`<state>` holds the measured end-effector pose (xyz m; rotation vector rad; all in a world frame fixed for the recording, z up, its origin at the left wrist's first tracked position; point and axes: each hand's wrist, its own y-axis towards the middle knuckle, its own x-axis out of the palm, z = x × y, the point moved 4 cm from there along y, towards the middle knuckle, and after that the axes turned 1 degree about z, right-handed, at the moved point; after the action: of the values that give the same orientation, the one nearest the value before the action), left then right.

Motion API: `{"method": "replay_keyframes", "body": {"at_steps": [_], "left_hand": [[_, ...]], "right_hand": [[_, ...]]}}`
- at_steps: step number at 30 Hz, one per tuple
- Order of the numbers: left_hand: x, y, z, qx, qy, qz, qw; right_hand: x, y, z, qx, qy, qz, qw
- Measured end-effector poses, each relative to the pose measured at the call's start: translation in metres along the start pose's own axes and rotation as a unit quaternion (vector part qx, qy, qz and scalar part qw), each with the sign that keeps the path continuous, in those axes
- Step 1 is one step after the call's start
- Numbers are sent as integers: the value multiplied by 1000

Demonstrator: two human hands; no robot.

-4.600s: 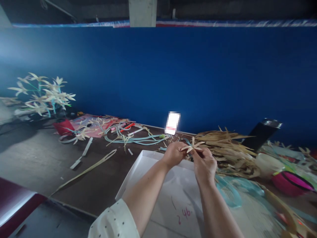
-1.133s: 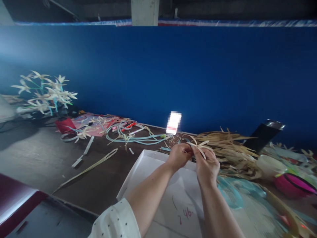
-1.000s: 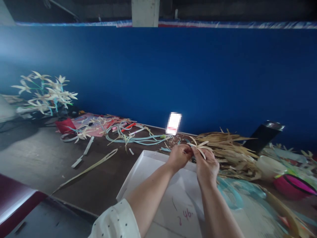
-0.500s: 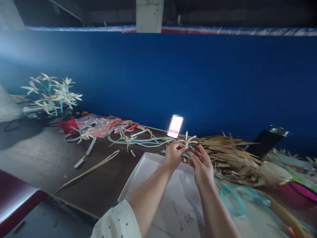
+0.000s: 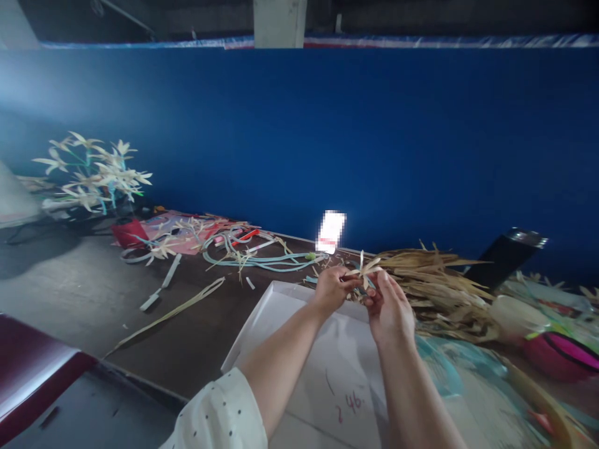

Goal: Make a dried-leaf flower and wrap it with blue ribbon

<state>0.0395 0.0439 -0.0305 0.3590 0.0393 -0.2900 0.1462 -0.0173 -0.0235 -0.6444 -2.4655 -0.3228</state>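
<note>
Nearest me on the left is a white sleeve (image 5: pixel 219 415) with dark dots, and the bare forearms reach over a shallow white box (image 5: pixel 327 362) marked in red with a 46. Above its far edge, the 2 hands meet at a pale, thin-petalled flower (image 5: pixel 364 272). The left hand (image 5: pixel 332 292) is nearly closed, pinching the flower near its centre between thumb and finger. The right hand (image 5: pixel 392 312) is half open, fingers loosely curled, fingertips at the right-hand petal; I can't tell if they grip it.

On the dark table (image 5: pixel 70 268), a long pale strip (image 5: pixel 173 317) lies left of the box, and blue-green ribbon (image 5: pixel 444 371) lies to its right, near a pink pouch (image 5: pixel 559 357). Farther off, dried leaves (image 5: pixel 435 277) are heaped just beyond the right hand, with looped pale-blue cords (image 5: pixel 276 265) to the left. Far right, a dark bottle (image 5: pixel 503 259) tilts; far left, more pale flowers (image 5: pixel 100 178) rise beyond a red container (image 5: pixel 130 232). A blurred bright screen (image 5: pixel 331 231) stands before the blue wall (image 5: pixel 299 137).
</note>
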Motion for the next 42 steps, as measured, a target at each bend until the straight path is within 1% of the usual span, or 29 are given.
{"method": "replay_keyframes", "body": {"at_steps": [6,12,15,18,20,23,27,30,34,39,42], "left_hand": [[5,0,-4,5,-23,-28,999],[4,-2,-2,-11,-18,-23,1000],[3,-3,1,-10,7,-20,1000],[2,-3,4,-10,32,-11,999],[2,-4,7,1,29,-14,999],[5,-4,13,19,1,-30,999],[10,-6,19,18,-63,-70,995],[9,-7,22,35,-40,-80,995],[6,-7,20,58,6,-71,996],[1,-3,19,123,43,-15,991],[-1,-2,18,120,53,-7,991]], "right_hand": [[-2,0,2,15,16,14,1000],[4,-2,-3,23,41,-15,999],[6,-3,-3,25,35,-26,999],[5,-2,-2,19,30,-22,999],[4,-2,-2,18,29,-15,999],[3,-1,-1,19,22,-3,1000],[0,0,0,13,20,3,1000],[-2,2,1,16,14,14,1000],[-4,2,2,17,13,33,999],[-3,3,3,8,14,27,999],[-3,3,3,6,6,26,1000]]}}
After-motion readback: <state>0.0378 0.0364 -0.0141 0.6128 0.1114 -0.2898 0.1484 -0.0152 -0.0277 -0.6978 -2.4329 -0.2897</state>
